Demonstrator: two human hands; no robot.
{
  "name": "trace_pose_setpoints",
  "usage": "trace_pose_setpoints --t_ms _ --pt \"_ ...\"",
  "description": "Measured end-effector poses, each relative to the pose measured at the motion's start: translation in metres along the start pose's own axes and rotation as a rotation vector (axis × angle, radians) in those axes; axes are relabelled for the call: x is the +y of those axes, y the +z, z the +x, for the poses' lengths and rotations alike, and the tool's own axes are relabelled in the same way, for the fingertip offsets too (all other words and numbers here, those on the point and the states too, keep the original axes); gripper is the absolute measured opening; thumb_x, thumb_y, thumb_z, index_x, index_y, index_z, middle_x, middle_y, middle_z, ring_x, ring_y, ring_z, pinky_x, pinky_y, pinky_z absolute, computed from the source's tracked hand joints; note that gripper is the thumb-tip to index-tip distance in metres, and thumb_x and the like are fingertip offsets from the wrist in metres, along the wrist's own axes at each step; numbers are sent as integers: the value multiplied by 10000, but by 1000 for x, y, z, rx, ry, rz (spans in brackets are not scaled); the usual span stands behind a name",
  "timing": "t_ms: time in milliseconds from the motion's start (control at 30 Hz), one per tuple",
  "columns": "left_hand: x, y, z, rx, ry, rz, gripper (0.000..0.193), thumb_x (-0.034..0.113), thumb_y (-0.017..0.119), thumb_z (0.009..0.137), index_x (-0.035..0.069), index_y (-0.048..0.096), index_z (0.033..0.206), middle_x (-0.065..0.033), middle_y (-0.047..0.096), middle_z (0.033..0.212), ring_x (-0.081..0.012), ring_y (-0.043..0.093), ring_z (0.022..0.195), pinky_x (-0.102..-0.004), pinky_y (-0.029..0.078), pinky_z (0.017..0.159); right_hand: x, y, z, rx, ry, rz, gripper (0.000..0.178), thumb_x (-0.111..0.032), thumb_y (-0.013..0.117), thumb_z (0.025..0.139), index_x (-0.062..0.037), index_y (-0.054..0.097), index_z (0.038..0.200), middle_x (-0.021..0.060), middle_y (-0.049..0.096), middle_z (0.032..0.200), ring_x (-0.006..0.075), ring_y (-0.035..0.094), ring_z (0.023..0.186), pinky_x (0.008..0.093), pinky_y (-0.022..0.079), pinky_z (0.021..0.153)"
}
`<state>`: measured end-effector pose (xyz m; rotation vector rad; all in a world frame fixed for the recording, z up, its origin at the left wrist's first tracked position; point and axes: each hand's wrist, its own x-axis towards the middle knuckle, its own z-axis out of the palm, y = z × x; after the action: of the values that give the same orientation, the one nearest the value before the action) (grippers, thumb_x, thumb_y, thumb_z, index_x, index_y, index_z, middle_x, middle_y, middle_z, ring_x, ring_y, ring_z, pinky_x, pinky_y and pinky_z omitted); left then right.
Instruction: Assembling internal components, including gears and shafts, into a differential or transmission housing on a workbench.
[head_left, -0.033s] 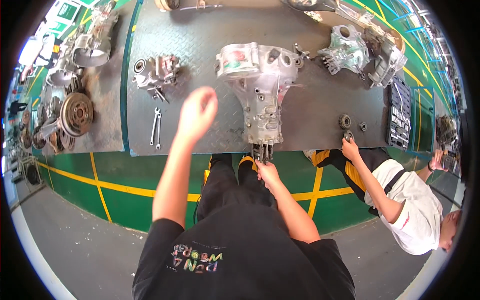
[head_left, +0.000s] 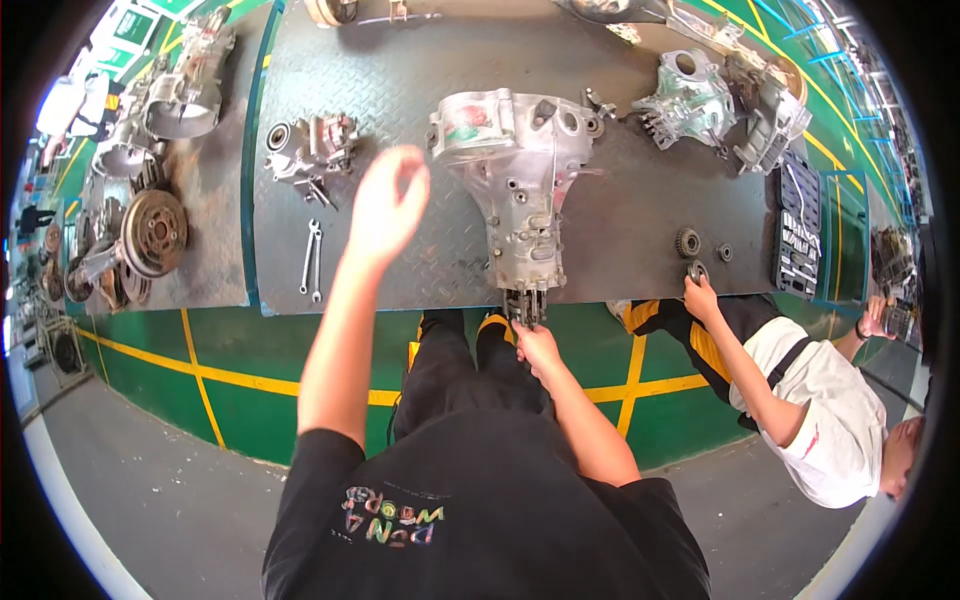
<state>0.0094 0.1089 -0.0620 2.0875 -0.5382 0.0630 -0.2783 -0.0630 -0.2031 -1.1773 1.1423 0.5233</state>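
A large grey metal gearbox housing [head_left: 515,190] lies on the steel-topped bench, its wide end away from me. From its narrow near end a dark toothed gear cluster [head_left: 525,304] sticks out past the bench's front edge. My right hand [head_left: 541,350] is closed at the lower end of that cluster, fingertips on it. Left of the housing, my left hand [head_left: 392,205] is raised over the bench, slightly blurred. Its thumb stands apart from the loosely curled fingers, and nothing shows between them.
Two wrenches [head_left: 312,262] and a small metal casting [head_left: 312,148] lie at left. At right are a cracked-open casing [head_left: 690,100], loose gears [head_left: 688,241] and a black socket tray [head_left: 798,230]. A co-worker's hand [head_left: 700,298] holds a ring-shaped part by the bench edge.
My left hand has shifted slightly upward in the picture, away from me, its thumb and fingers a little further apart. My right hand stays at the gear cluster.
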Motion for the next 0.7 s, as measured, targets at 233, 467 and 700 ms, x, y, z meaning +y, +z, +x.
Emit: trace_pose_setpoints --t_ms 233,467,700 --pt "-16 50 134 -300 123 151 416 348 615 942 8 644 1178 -165 685 1101 -248 662 952 -368 513 861 4 -26 17 49 -46 -137 316 -304 723 892 -56 539 826 -1 494 617 116 449 477 308 380 443" --pt "-9 71 160 -678 -323 130 554 529 595 907 -3 744 952 -138 736 826 -242 691 776 -358 529 756 -5 -40 17 151 -93 -311 373 -334 730 857 -31 548 736 40 531 570 161 495 440 336 376 405" --pt "-18 56 119 -520 -409 153 718 702 544 869 22 763 790 -143 721 749 -263 699 759 -380 525 753 30 -74 56 218 -218 -417 347 -315 733 854 -27 586 731 53 553 555 186 508 415 362 390 399"
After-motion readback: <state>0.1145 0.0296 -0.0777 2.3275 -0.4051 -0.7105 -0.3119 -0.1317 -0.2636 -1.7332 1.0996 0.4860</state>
